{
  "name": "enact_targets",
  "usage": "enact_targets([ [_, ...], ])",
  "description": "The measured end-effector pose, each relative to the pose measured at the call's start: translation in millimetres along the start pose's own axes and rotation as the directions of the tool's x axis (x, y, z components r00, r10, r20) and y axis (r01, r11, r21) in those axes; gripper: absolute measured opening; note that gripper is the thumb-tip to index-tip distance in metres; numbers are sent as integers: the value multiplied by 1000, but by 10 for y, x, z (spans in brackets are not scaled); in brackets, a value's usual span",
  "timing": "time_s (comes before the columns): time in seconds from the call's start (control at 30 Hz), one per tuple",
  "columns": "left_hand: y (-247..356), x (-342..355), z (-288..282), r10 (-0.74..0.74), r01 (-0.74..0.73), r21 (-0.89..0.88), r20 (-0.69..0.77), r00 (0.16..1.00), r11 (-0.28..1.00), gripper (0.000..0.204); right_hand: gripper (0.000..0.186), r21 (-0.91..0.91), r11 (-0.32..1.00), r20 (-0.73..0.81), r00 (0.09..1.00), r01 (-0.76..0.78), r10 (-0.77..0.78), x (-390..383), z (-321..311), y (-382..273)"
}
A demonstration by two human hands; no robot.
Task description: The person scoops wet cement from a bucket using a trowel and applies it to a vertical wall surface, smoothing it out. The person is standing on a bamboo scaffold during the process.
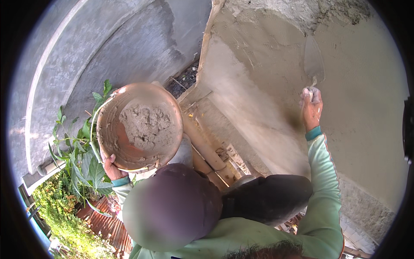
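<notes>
My right hand (pixel 312 111) is closed round the handle of a pointed trowel (pixel 314 59). The trowel's blade lies against the wall (pixel 267 56), on smooth wet-looking mortar just below a rough patch. At the left, my left hand (pixel 114 170) grips the near-left rim of an orange-brown bucket (pixel 174 129). Grey-brown mortar (pixel 148 125) lies inside the bucket and smears its inner side. A pale bucket handle (pixel 93 129) hangs along the left side. Part of my left hand is hidden by the bucket.
Rough unsmoothed mortar (pixel 302 13) covers the wall's top. A smooth grey wall (pixel 125 47) rises at the left. Leafy plants (pixel 88 166) crowd the bucket. Pole-like lengths (pixel 200 142) run below it. A rounded purple, partly blurred shape (pixel 185 207) and a black one (pixel 267 198) fill the lower middle.
</notes>
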State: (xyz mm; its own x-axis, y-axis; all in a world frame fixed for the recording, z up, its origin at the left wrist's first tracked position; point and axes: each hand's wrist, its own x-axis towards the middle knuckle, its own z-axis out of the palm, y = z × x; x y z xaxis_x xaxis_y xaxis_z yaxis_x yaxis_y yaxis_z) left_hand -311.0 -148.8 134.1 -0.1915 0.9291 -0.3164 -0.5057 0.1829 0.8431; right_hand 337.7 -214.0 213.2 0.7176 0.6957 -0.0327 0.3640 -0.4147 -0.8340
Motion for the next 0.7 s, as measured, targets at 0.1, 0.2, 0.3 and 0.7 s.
enact_targets([
  [0.1,205,-97,345,41,-41,-7,48,998,999,84,28,-225,964,175,979,145,-106,-325,106,-360],
  [0.2,330,-188,897,131,-134,75,37,991,988,84,29,-379,752,496,805,539,-327,-594,516,-1020],
  [0.3,289,-141,1159,114,-126,185,71,991,975,83,26,-349,520,675,594,779,-437,-727,1138,-1303],
  [0.7,199,-261,1416,94,-114,324,77,993,939,82,31,250,721,857,200,646,-476,-1416,2634,-752],
])
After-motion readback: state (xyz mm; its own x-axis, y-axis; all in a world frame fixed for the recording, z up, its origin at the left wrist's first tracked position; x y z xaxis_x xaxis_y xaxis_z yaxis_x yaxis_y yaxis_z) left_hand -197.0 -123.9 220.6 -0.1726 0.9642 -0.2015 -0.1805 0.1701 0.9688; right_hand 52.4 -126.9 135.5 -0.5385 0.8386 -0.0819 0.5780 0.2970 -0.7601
